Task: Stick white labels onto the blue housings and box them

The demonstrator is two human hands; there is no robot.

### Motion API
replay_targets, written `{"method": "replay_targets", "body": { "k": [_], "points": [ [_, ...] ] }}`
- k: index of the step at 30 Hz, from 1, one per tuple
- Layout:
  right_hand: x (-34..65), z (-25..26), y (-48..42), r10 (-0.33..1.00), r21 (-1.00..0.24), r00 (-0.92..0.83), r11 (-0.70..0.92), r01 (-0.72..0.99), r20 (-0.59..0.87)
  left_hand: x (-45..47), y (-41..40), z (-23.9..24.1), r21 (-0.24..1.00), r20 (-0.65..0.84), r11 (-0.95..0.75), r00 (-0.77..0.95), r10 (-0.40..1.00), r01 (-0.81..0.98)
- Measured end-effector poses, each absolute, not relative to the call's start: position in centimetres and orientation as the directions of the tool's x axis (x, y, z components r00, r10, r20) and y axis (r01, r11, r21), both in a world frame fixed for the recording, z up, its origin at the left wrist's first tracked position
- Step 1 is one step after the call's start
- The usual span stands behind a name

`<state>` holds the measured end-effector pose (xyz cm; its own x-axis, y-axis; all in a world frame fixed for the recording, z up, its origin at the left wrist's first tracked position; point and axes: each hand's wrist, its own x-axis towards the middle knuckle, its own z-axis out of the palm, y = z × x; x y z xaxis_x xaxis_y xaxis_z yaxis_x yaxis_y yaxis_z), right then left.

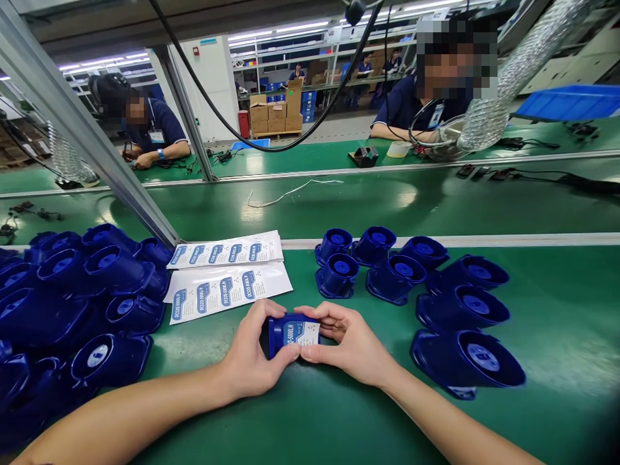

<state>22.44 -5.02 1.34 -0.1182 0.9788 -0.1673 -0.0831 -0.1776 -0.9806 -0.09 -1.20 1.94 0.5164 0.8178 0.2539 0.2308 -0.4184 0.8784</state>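
Low in the middle of the head view, a dark blue plastic housing (pixel 276 334) is held on its side between both hands. A white-and-blue printed label (pixel 306 334) lies across its facing side. My left hand (pixel 254 349) wraps round the left end, with its thumb at the lower edge. My right hand (pixel 351 342) closes on the right end; its fingertips are at the top and its thumb is by the label's lower edge. Two sheets of similar labels, a nearer sheet (pixel 230 290) and a farther sheet (pixel 225 250), lie on the green table beyond my left hand.
Many blue housings (pixel 113 358) are heaped at the left. Several more blue housings (pixel 462 303) stand in rows at the right. A metal post (pixel 104 129) slants down at the left. Across the bench, a person (pixel 421 106) and another person (pixel 157 129) sit at a green table.
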Motion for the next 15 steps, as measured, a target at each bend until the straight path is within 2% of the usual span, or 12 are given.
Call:
{"method": "replay_targets", "body": {
  "k": [8,15],
  "points": [
    [21.9,1.3,-5.4,0.972,-0.96,-0.102,-0.226,-0.164,-0.212,0.4,-1.4,2.3,0.897,0.256,-0.384,0.45,0.856,0.219],
    [21.8,1.3,-5.2,0.947,-0.891,-0.09,-0.322,-0.319,-0.309,0.7,-1.6,2.9,0.928,0.144,-0.27,0.423,0.895,0.256]
  ]
}}
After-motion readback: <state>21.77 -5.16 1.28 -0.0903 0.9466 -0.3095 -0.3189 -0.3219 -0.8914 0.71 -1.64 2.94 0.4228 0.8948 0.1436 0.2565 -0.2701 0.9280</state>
